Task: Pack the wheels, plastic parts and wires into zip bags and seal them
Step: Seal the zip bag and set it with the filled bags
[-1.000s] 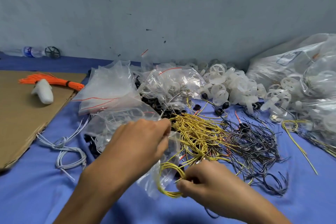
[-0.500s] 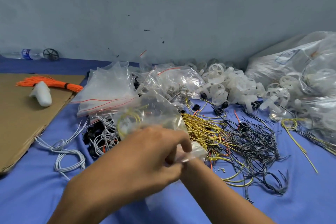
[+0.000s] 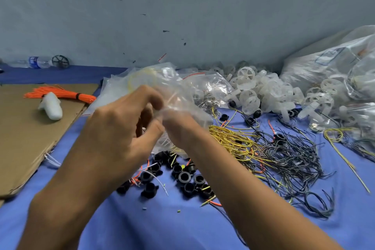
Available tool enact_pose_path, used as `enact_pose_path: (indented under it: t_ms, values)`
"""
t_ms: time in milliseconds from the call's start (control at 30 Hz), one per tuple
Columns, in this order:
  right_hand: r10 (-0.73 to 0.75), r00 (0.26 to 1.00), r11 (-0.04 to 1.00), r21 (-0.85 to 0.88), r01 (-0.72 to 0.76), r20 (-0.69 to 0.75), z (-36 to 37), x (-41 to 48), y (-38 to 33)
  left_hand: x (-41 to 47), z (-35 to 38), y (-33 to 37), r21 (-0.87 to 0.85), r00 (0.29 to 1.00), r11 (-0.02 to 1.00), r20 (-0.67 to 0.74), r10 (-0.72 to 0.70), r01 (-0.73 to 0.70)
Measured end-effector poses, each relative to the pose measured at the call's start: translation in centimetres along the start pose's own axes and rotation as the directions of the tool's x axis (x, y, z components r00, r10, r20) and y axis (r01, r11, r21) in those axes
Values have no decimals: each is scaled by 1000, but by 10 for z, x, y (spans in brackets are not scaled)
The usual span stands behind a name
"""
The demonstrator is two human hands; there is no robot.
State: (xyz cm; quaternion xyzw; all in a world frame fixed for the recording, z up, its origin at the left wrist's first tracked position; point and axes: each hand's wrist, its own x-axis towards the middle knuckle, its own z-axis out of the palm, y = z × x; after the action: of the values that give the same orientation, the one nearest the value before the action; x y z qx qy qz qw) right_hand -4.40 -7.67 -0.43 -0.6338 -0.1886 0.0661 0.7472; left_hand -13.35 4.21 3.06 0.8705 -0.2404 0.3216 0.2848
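Hands, left and right, pinch upward-pointing zip bag

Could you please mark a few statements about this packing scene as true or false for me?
1. The left hand and right hand both hold a clear zip bag above the blue cloth. True.
2. The orange wire bundle lies on the blue cloth. False: it lies on the cardboard at the left.
3. Black plastic parts lie loose on the cloth below the hands. True.
4. The white wheels are piled next to the water bottle. False: they are piled at the back right, while the bottle lies at the far left.
5. A yellow wire loop shows inside the held bag. True.
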Motion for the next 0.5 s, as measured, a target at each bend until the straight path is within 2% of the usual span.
enact_pose_path:
  t_ms: [33, 67, 100, 133, 167, 200, 233, 300, 333, 400, 433, 500]
  values:
    - [18, 1000, 972, -234, -12, 23, 3, 5, -3, 1, 2, -2, 15, 999, 1000, -50, 9, -9]
    - [27, 996, 887, -462, 18, 90, 8, 9, -5, 1, 4, -7, 47, 996, 999, -93, 8, -3]
    - [60, 984, 721, -689, 75, 170, 16, 11, -11, 2, 7, -12, 85, 991, 996, -132, -8, 19]
    - [98, 963, 538, -827, 162, 252, 21, 11, -16, 2, 10, -19, 118, 985, 992, -170, -34, 54]
    - [126, 936, 367, -892, 264, 329, 24, 9, -24, 3, 12, -27, 134, 976, 987, -209, -62, 92]
    - [115, 920, 257, -906, 337, 375, 25, 4, -34, 2, 13, -34, 125, 964, 984, -249, -95, 129]
    - [101, 916, 214, -907, 361, 388, 23, 0, -47, 2, 14, -41, 94, 949, 981, -284, -135, 168]
    - [-41, 908, 311, -858, 409, 417, 16, -14, -72, 3, 14, -53, -31, 909, 968, -336, -246, 250]
    - [-158, 913, 417, -812, 408, 377, 9, -23, -80, 4, 13, -58, -115, 885, 951, -349, -310, 288]
    - [-404, 905, 663, -638, 390, 133, -8, -42, -81, 6, 14, -66, -277, 851, 904, -331, -408, 326]
    - [-479, 878, 711, -591, 382, -9, -16, -53, -73, 7, 14, -68, -352, 838, 874, -313, -447, 334]
    - [-484, 857, 703, -662, 261, -176, -27, -73, -41, 7, 15, -71, -459, 812, 817, -288, -508, 349]
